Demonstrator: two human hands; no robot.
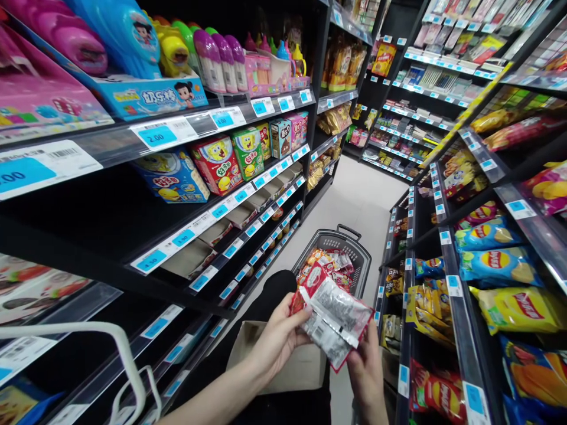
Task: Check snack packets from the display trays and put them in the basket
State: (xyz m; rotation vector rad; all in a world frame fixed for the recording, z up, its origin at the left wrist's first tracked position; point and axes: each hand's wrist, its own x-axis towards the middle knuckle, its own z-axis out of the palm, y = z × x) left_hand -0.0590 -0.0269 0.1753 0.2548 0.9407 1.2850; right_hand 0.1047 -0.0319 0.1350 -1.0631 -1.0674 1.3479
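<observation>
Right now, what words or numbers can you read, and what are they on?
".00": blue price tag on the left shelf edge.
"Lay's": logo on the chip bags, right shelf.
Packets held in the left hand and right hand: print too blurred.
Other price tags: too small.

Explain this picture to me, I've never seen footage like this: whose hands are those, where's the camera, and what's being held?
The camera sits on a person's head, looking forward and down a shop aisle. The left hand and right hand are that person's own. Together they hold a few red and silver snack packets, fingers pinching the edges. Just beyond stands a grey basket with more packets inside. A cardboard box lies below the hands. Boxed sweets fill the left shelves, crisp bags the right.
</observation>
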